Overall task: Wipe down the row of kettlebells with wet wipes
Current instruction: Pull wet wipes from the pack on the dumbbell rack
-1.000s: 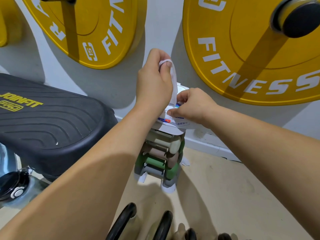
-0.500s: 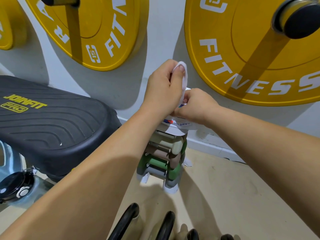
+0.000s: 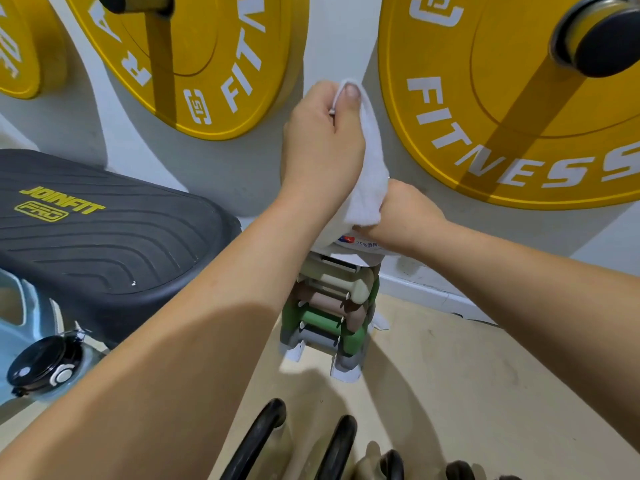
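Your white wipe (image 3: 369, 168) stretches up from the white printed pack (image 3: 348, 250) just below it; the black kettlebell handles (image 3: 255, 441) stand in a row, nearest you.

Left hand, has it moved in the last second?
Yes. The left hand has risen away from the wipes pack on the dumbbell rack, drawing the wet wipe farther out of it.

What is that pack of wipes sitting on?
The wipes pack sits atop a small dumbbell rack holding cream, brown and green dumbbells. The rack's top is hidden beneath it.
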The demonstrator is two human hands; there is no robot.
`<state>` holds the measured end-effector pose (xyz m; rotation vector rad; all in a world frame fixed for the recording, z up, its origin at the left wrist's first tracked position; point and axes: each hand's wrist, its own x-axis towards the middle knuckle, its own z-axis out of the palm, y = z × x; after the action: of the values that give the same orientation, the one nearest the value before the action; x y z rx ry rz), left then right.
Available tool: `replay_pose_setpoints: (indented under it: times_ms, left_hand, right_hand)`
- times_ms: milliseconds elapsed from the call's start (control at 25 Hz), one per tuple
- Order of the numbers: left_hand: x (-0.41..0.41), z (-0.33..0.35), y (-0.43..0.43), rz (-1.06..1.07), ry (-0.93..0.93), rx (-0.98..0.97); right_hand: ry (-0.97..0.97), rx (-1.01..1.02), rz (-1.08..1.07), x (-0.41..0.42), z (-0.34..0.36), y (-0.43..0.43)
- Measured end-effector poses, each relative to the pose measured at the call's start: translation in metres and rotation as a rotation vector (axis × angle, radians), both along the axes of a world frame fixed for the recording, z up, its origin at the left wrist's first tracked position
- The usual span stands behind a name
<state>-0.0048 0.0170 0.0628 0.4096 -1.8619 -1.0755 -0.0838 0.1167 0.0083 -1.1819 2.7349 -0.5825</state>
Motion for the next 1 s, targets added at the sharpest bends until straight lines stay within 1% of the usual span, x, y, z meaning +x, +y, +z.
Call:
replay_pose_setpoints:
  times_ms: [40,120,200,280,320,360,480,520,560,640,680,720,800,880,960,1000]
  left_hand:
    - [0.003,-0.004,-0.003,-0.004,-0.053,0.024]
    - [0.011,0.000,-0.008,-0.036,-0.051,0.075]
    - [0.021,0.017,-0.007,-0.051,-0.012,0.087]
    - [0.032,0.029,-0.001,-0.079,-0.031,0.079]
    - [0.037,0.031,0.003,-0.108,-0.060,0.077]
    - [0.042,0.031,0.008,-0.138,-0.110,0.072]
    - [0.063,0.030,0.022,-0.278,-0.362,0.101]
    - [0.072,0.030,0.028,-0.340,-0.424,0.140]
    - [0.080,0.029,0.034,-0.395,-0.466,0.187]
    - [0.094,0.025,0.046,-0.477,-0.521,0.274]
    - [0.101,0.022,0.051,-0.516,-0.539,0.319]
    - [0.108,0.019,0.054,-0.549,-0.548,0.374]
    - [0.120,0.009,0.051,-0.606,-0.574,0.570]
    - [0.134,-0.007,0.053,-0.680,-0.697,0.766]
    - [0.145,-0.030,0.065,-0.806,-0.806,0.820]
    - [0.147,-0.040,0.075,-0.875,-0.813,0.852]
  right_hand:
    - [-0.027,-0.050,0.020,0.003,0.000,0.003]
    - [-0.120,-0.154,0.033,0.008,0.000,0.011]
    - [-0.182,-0.172,0.075,0.015,0.002,0.021]
    - [-0.231,-0.190,0.097,0.027,0.006,0.031]
    - [-0.289,-0.236,0.085,0.037,0.011,0.036]
    - [-0.410,-0.314,0.077,0.048,0.019,0.044]
    - [-1.042,-0.623,0.179,0.086,0.041,0.079]
    - [-1.178,-0.695,0.181,0.098,0.043,0.090]
    - [-1.229,-0.739,0.127,0.109,0.043,0.099]
    - [-1.213,-0.771,-0.038,0.121,0.034,0.113]
    - [-1.200,-0.769,-0.080,0.122,0.027,0.121]
    - [-1.199,-0.780,-0.099,0.123,0.023,0.127]
    - [-1.225,-0.853,-0.133,0.122,0.018,0.138]
    - [-1.255,-0.917,-0.181,0.120,0.017,0.150]
    - [-1.271,-0.908,-0.208,0.123,0.016,0.153]
    - [-1.275,-0.897,-0.212,0.125,0.017,0.153]
